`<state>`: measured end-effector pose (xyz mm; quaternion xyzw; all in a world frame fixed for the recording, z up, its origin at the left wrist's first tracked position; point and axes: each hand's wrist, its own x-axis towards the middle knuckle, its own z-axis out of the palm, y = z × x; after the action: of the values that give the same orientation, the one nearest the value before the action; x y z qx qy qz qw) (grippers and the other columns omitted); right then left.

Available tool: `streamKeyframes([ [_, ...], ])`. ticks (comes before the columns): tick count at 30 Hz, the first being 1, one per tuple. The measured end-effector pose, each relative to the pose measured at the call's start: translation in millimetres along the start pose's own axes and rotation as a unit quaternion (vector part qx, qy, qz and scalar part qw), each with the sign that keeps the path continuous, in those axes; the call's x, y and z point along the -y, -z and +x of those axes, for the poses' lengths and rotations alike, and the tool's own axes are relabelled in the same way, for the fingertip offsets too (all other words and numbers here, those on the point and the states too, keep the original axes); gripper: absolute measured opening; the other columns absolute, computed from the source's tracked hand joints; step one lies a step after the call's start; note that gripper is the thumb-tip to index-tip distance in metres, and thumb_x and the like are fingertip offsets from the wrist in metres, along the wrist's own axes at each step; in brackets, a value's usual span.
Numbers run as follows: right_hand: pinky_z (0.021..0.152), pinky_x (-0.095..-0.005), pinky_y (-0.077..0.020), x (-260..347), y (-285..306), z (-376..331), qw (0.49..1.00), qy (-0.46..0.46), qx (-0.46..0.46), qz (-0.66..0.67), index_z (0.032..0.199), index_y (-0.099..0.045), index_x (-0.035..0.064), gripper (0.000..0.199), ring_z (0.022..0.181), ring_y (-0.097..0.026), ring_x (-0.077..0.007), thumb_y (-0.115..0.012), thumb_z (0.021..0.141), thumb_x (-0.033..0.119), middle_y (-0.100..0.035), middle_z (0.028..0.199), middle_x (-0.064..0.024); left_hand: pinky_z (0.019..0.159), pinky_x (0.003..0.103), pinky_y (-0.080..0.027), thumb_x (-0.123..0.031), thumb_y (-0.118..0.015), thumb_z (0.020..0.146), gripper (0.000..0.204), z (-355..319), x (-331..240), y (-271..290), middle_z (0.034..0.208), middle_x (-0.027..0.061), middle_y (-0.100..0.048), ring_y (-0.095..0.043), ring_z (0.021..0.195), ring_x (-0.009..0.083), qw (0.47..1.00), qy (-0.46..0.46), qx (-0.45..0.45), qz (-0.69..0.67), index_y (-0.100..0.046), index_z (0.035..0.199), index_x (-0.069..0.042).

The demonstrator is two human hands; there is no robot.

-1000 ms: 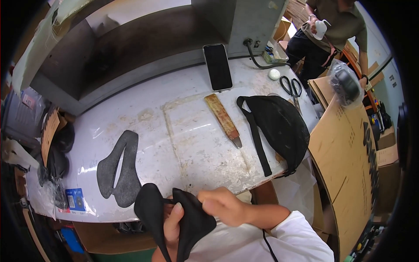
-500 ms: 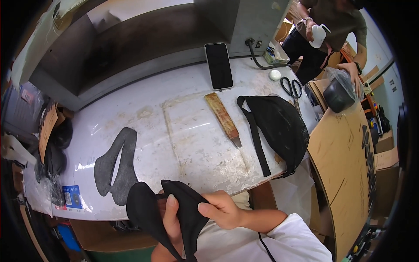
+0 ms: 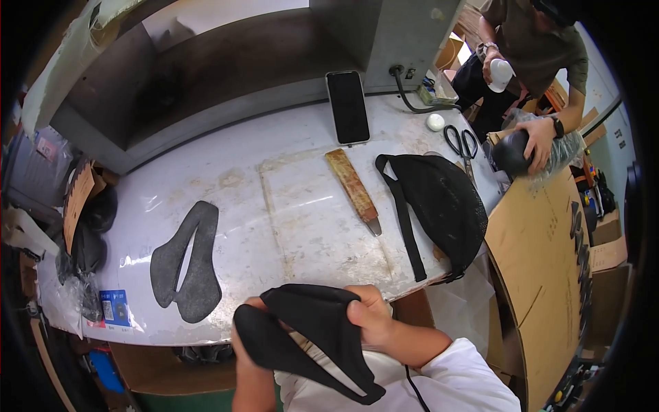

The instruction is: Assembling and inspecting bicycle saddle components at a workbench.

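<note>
Near the table's front edge I hold a black bicycle saddle cover [image 3: 309,309], a soft piece with a long slot through its middle. My right hand [image 3: 374,319] pinches its upper right edge, thumb on top. Behind its left side is my left hand [image 3: 248,336], gripping it, with most of the fingers hidden by the cover. A dark grey saddle-shaped pad [image 3: 204,275] with a similar slot lies flat on the table to the left of my hands.
On the white table [image 3: 240,158] are a worn-handled blade [image 3: 353,185], a black mesh pouch with a strap [image 3: 443,206], a phone [image 3: 348,106], scissors [image 3: 461,145] and a round white object [image 3: 435,122]. Cardboard [image 3: 535,261] stands right. A co-worker [image 3: 532,62] handles a plastic-wrapped black object.
The cover has moved right and turned, its slot now facing up. My left thumb has left the slot, and that hand is behind the cover. The co-worker's hand has moved onto the black object.
</note>
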<state>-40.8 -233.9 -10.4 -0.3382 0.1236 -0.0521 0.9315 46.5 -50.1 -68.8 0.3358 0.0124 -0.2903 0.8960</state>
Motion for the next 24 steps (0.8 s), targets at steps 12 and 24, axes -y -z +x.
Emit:
streamKeyframes([
  [12, 0.080, -0.0330, -0.0471, 29.5, 21.2, 10.6, 0.731, 0.303, -0.076, -0.606, 0.114, -0.053, -0.0029, 0.038, 0.088, -0.058, -0.0247, -0.069, 0.080, 0.003, -0.059, 0.104, -0.0142, 0.049, 0.029, -0.030, -0.006, -0.063, 0.084, 0.020, -3.2, -53.5, -36.6, 0.056, 0.0068, -0.049, -0.044, 0.051, 0.0129, 0.775, -0.235, -0.025, 0.586, -0.057, 0.069, 0.005],
  [24, 0.085, -0.0415, -0.0533, 11.4, -7.3, -10.5, 0.791, 0.232, 0.118, -0.554, 0.140, -0.035, -0.0074, 0.063, 0.103, -0.064, -0.0388, -0.067, 0.087, 0.004, -0.059, 0.119, -0.0270, 0.062, 0.034, -0.046, -0.006, -0.085, 0.063, 0.025, 3.2, -34.5, -96.5, 0.072, 0.0073, -0.061, -0.057, 0.068, 0.0245, 0.721, -0.313, 0.027, 0.618, -0.067, 0.080, -0.002],
])
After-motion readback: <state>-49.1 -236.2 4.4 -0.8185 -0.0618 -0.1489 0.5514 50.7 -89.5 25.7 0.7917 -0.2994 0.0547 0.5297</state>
